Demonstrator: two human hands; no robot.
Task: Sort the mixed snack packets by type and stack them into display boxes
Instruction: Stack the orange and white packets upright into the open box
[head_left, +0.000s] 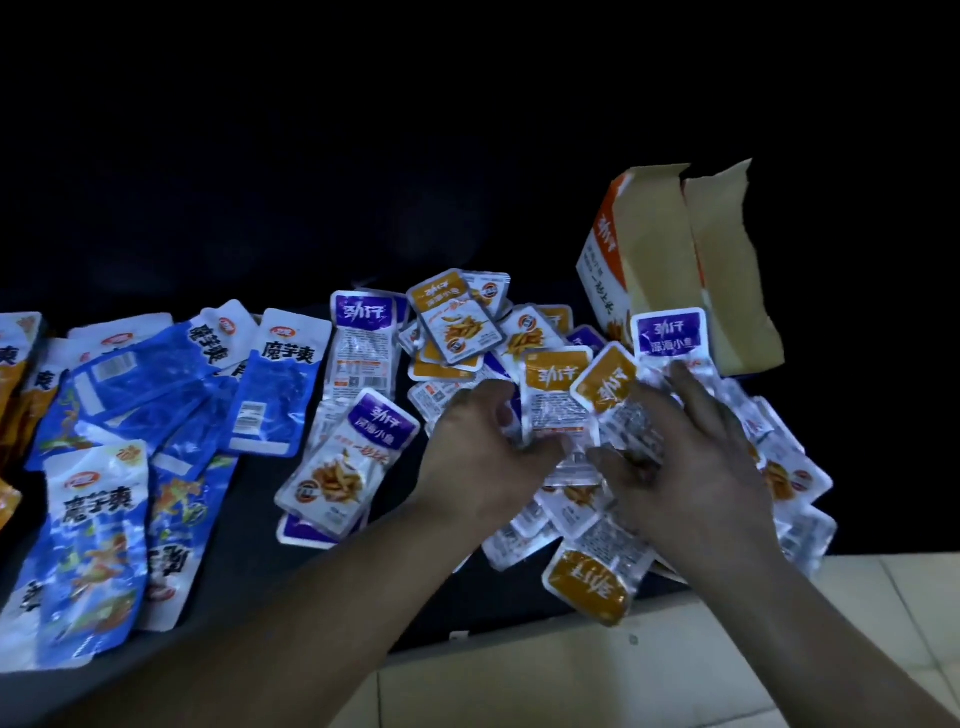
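Observation:
Several small silver packets with orange tops (557, 395) and purple tops (667, 332) lie heaped on the dark table at centre right. My left hand (480, 441) grips the lower edge of an orange-topped packet in the heap. My right hand (691, 457) lies over the pile beside it, thumb curled under another orange-topped packet (605, 387) and fingers spread on top. An open orange and white display box (649, 260) stands behind the heap, flaps up. Larger blue packets (93, 545) are spread at the left.
The dark table's front edge (519, 629) runs diagonally below the heap, with pale floor tiles (675, 675) beyond it. A few orange packets (10, 374) show at the far left edge. The background is black and unlit.

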